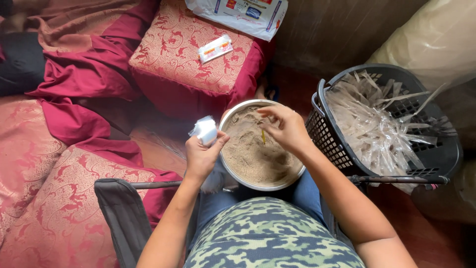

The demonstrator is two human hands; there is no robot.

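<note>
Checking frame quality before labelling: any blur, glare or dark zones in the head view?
Head view: soft, even light, no harsh shadows; the left hand and its small clear bag look slightly motion-blurred; faint sheen on the plastic strips in the black basket; floor and right corners dim; wide-angle bending at the edges.

The white packet [204,130] in the left hand [202,158] is blurred, its kind unclear. The right hand [286,128] hides the top of the thin yellow stick [263,136] over the bowl [233,174]. At twelve o'clock the printed bag [238,14] is cut by the edge. At three o'clock the basket [446,154] hides its own bottom under clear strips [372,124].
</note>
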